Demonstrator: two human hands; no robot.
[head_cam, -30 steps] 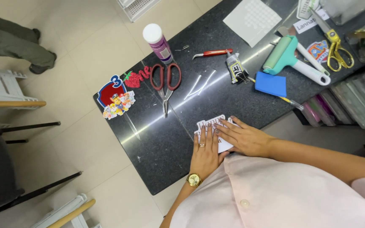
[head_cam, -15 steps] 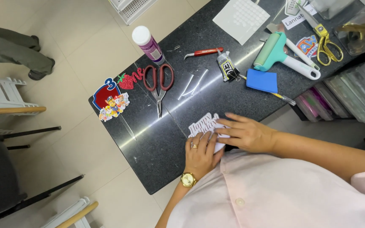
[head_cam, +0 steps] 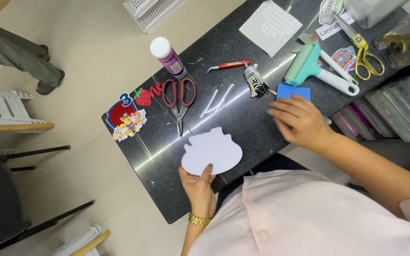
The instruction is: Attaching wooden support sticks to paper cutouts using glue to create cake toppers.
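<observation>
**Thin grip, crowded table**

The left hand (head_cam: pixel 198 182) pinches the white cutout (head_cam: pixel 212 150) by its lower edge, above the table's (head_cam: pixel 167 199) near side; it could bend or slip. The right hand (head_cam: pixel 300 121), fingers spread open, could knock the glue tube (head_cam: pixel 255 81) beside the blue pad (head_cam: pixel 293 91).

White card cutout (head_cam: pixel 212 152); black speckled desk (head_cam: pixel 243 123); red-handled scissors (head_cam: pixel 180 97); yellow-handled scissors (head_cam: pixel 367 56); teal roller (head_cam: pixel 303 64) w/ white handle; blue sponge (head_cam: pixel 293 91); purple glue stick (head_cam: pixel 168 58), white cap.

White label strips (head_cam: pixel 330 21) and a glue tube (head_cam: pixel 254 80) lie on the black table (head_cam: pixel 243 123).
</observation>
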